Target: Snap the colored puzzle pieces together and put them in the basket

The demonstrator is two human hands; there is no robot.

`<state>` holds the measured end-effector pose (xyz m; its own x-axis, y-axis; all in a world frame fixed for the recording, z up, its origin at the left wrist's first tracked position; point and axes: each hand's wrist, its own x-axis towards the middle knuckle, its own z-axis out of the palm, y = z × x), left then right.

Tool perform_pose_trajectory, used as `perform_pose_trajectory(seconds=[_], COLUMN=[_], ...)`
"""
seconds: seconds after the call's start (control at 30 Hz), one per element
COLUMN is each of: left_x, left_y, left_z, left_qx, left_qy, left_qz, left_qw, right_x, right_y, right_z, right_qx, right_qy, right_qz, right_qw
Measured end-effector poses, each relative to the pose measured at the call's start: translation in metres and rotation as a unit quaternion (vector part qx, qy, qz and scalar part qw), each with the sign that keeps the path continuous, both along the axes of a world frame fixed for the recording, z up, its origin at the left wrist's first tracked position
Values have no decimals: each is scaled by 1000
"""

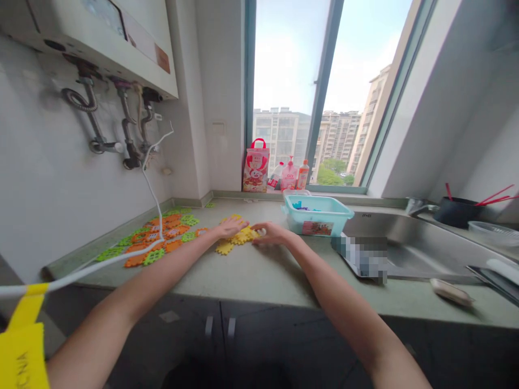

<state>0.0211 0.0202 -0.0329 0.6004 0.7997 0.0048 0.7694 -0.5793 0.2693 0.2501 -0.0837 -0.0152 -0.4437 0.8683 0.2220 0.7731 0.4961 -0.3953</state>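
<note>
My left hand (231,227) is lying flat, fingers spread, on the yellow foam tiles (239,237) | my right hand (272,235) is curling loosely against their edge, grip unclear | tiles are sitting on the counter (259,270) beside the teal basket (316,215)

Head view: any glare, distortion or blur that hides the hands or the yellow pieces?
Head view: the window is blown out, wide-lens bending curves the countertop, a pixelated patch sits by the sink; the left hand, right hand and yellow pieces stay legible, though small.
</note>
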Motion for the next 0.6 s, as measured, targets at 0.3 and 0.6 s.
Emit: perform_pose_trajectory(seconds=[0.3, 0.6], left_x=[32, -1], left_y=[-33, -32], left_z=[-2, 28], left_qx=[-5, -24], left_qy=[-28, -222], left_qz=[-37, -95], left_qw=[999, 970], right_x=[26, 26], right_y=[-13, -6], right_z=[29, 20], right_qx=[-135, -66], right_qy=[-11, 72], right_qz=[-24, -32], right_qw=[990, 995])
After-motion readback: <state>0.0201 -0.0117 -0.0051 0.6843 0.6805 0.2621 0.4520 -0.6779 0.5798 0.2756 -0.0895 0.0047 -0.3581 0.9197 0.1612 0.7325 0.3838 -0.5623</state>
